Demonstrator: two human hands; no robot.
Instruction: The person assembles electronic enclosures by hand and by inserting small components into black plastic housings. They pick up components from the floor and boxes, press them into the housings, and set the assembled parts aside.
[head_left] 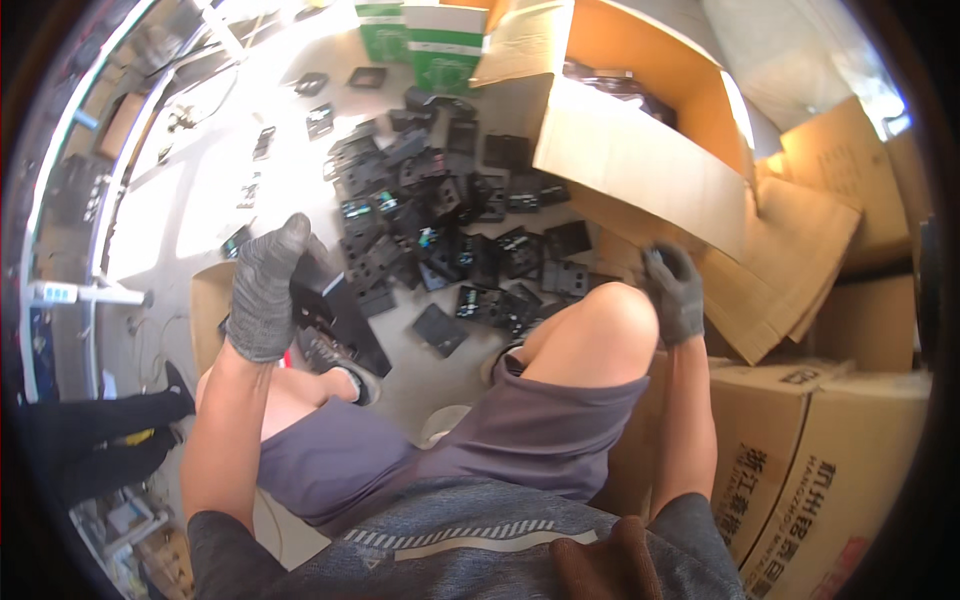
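My left hand [265,290], in a grey knit glove, is closed on a flat black plastic panel [348,328]. The panel hangs tilted beside my left knee, and part of it is hidden behind the glove. My right hand [676,292], gloved the same way, hovers by my right knee near the large open carton. Its fingers are curled in, and whatever they hold, if anything, is too blurred to make out. Between and beyond my hands, a pile of black plastic casings [440,200] covers the floor, some with green circuit boards showing.
A large open carton [640,150] with dark items inside stands at the far right. Flattened cardboard [780,260] and closed boxes [770,450] lie along my right. Green-and-white boxes [440,50] stand at the back. Another person's dark-clothed leg [100,430] shows at the left, near metal racking [95,295].
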